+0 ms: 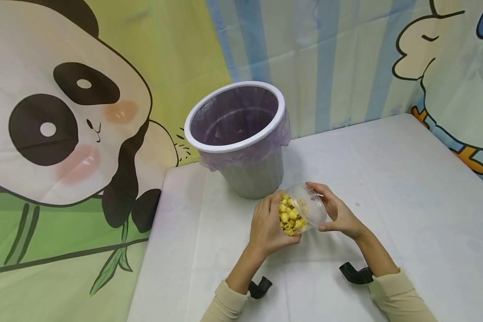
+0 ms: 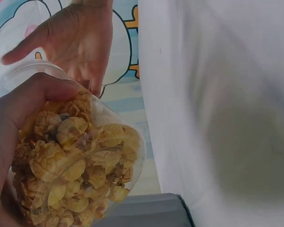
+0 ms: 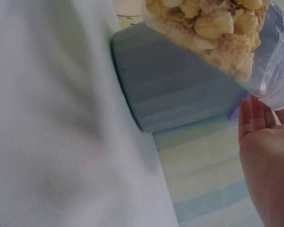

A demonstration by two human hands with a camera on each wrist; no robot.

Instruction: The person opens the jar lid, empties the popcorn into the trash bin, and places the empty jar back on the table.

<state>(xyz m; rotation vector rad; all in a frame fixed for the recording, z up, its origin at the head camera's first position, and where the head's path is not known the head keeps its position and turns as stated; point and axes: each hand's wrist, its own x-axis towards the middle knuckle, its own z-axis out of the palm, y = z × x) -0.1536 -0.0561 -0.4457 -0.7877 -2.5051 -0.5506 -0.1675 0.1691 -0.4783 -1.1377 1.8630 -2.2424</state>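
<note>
My left hand grips a clear plastic jar full of yellow popcorn. Tilted above the table, the jar has its clear top end facing right. Beside that end is my right hand, fingers extended and thumb spread apart from them. In the right wrist view, the right fingertips are right at the ridged edge of the jar's top. A thin white strip shows by these fingers. The left thumb lies across the jar's side.
A grey trash bin with a white rim and a purple liner stands just behind the jar. The white-covered table extends to the right. Printed cloth hangs behind it. A tiny crumb lies on the table.
</note>
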